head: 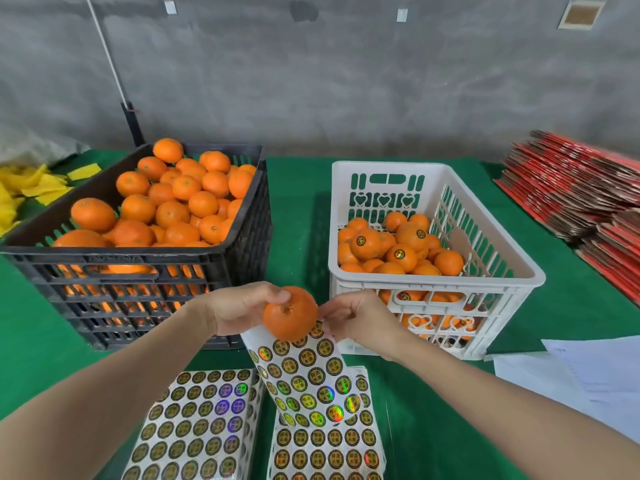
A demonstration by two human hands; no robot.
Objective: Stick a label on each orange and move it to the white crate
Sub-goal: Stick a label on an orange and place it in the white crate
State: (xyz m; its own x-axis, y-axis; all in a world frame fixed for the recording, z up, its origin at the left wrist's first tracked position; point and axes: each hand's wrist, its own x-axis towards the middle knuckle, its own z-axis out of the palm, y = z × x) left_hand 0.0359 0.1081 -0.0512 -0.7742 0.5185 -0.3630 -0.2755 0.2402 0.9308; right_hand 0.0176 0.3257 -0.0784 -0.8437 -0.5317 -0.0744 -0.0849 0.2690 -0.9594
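red boxes (571, 188) stacked r, yellow scraps (31, 188) l, white papers (581, 375).

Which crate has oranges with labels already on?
The white crate, right of the black crate: several of its oranges show round dark labels; the black crate's show none.

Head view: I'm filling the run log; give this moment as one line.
left hand: holds orange | right hand: pinches label sheet | white crate: partly filled
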